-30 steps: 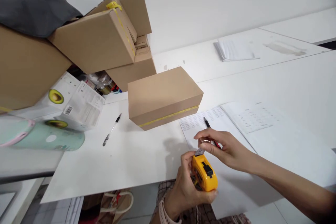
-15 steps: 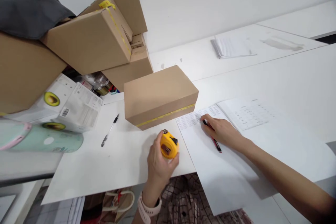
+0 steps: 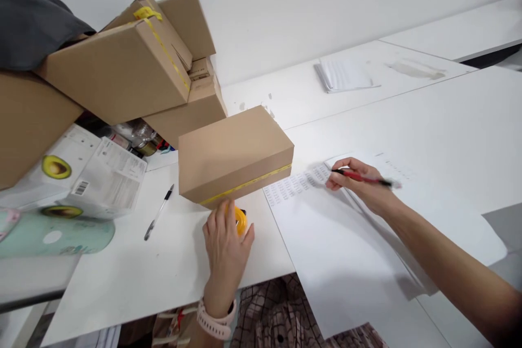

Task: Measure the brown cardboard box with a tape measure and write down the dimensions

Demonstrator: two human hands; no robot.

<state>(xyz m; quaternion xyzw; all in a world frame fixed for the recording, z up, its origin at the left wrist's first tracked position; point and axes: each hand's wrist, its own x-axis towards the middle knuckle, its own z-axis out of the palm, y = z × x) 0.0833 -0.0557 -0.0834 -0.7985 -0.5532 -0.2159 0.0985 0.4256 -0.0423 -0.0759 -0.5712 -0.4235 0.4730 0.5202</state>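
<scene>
My left hand (image 3: 224, 239) is curled over a yellow tape measure (image 3: 241, 221) on the white table, close to the front of a closed cardboard box (image 3: 236, 155). Its fingers hide part of the tape measure. In my right hand (image 3: 362, 185) is a red and black pen (image 3: 361, 175), held nearly level between thumb and fingers. This hand is above an open booklet of large white sheets (image 3: 326, 250), near rows of small print along the upper edge. A page looks lifted or bent beneath the forearm.
Stacked cardboard boxes (image 3: 118, 70) stand at the back left. In front of them are a white carton with avocado pictures (image 3: 110, 174) and a mint-green bottle (image 3: 77, 236). A clear pen (image 3: 159, 212) lies left of my left hand. A paper stack (image 3: 346, 73) sits toward the wall.
My left hand has moved the tape measure left toward the box and turned over it, palm down. My right hand has moved right and up, and its pen has swung nearly level.
</scene>
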